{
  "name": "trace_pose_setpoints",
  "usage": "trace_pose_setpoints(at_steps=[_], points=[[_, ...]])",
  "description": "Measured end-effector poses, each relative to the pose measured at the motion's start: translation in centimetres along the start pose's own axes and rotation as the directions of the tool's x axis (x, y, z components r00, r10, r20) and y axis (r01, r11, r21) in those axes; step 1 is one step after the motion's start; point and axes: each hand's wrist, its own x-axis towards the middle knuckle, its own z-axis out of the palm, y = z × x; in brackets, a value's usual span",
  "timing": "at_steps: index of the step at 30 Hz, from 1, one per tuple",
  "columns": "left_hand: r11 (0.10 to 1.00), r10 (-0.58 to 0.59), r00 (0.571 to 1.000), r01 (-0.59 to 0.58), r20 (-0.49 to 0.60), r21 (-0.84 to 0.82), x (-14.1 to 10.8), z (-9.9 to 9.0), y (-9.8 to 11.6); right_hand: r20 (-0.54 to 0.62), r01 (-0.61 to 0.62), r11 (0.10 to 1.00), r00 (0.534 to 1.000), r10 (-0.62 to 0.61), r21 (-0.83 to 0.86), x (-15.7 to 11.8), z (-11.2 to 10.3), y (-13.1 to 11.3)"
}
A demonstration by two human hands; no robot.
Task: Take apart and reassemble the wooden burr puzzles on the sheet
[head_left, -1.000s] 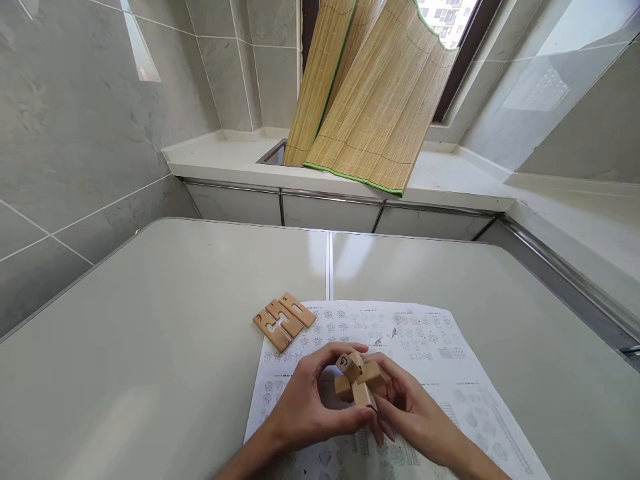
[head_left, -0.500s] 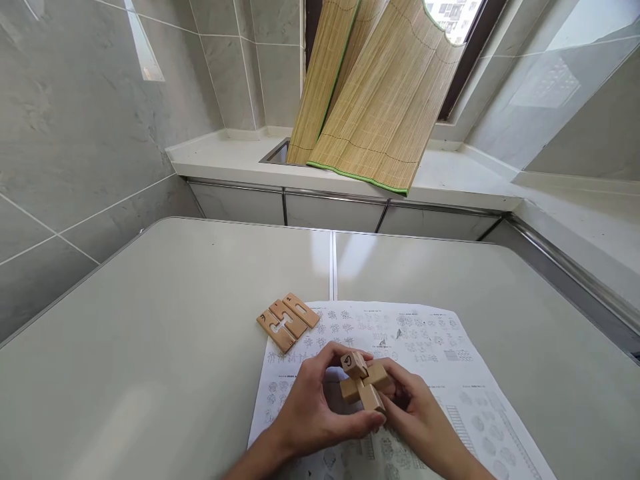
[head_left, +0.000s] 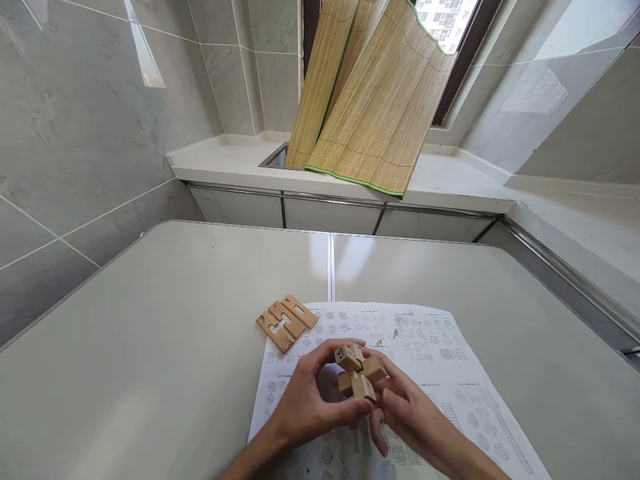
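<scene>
A small wooden block puzzle [head_left: 361, 373] of crossed, interlocked bars is held between my hands above a printed sheet. My left hand [head_left: 310, 400] curves around its left side, thumb on the lower bar and fingers at the marked upper one. On the right side, my right hand [head_left: 405, 403] grips the puzzle, with one finger hanging down below it. Three flat wooden pieces [head_left: 287, 323], numbered and with cutouts, lie side by side at the sheet's upper left corner.
The white printed sheet [head_left: 430, 373] lies on a pale table [head_left: 175, 320] with a seam down its middle. Beyond the table's far edge is a ledge [head_left: 225, 160] with a bamboo mat [head_left: 375, 107] over it, under a window.
The puzzle has tilted and shifted slightly left in my hands. A finger of my right hand has come away and now points down below the puzzle. The view has moved a little.
</scene>
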Motion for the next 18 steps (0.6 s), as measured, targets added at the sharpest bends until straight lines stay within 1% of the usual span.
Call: trace_pose_setpoints(at_steps=[3, 5, 8, 10, 13, 15, 17, 18], points=[[0.999, 0.039, 0.998, -0.038, 0.043, -0.008, 0.0, 0.0, -0.3, 0.033, -0.052, 0.989, 0.998, 0.048, 0.136, 0.0, 0.2, -0.6], [0.996, 0.090, 0.994, -0.091, 0.062, 0.000, 0.0, 0.0, -0.6, 0.028, -0.070, 0.988, 0.997, 0.067, 0.138, -0.1, 0.7, -1.2], [0.990, 0.138, 0.988, -0.139, 0.067, 0.004, 0.0, 0.0, -0.7, 0.003, -0.054, 0.991, 0.999, 0.054, 0.126, -0.2, 1.2, -1.9], [0.989, 0.143, 0.988, -0.144, 0.049, 0.018, -0.1, -0.1, -0.5, 0.021, -0.047, 0.989, 0.999, 0.044, 0.142, -0.2, 1.1, -1.9], [0.993, 0.100, 0.995, -0.100, 0.013, 0.056, -0.1, -0.3, -0.1, 0.041, -0.047, 0.990, 0.998, 0.042, 0.133, -0.3, 0.3, -1.5], [0.996, 0.072, 0.997, -0.072, -0.014, 0.052, -0.1, -0.6, 0.0, 0.009, -0.029, 0.998, 1.000, 0.028, 0.055, -0.4, -0.3, -1.4], [0.998, 0.066, 0.997, -0.066, -0.050, 0.001, 0.0, -0.7, 0.0, -0.063, 0.005, 0.994, 0.998, -0.012, -0.113, -0.6, -0.7, -1.4], [0.997, 0.062, 0.996, -0.064, -0.067, -0.035, 0.1, -0.8, 0.0, -0.103, 0.014, 0.973, 0.994, -0.039, -0.230, -0.6, -0.9, -1.5]])
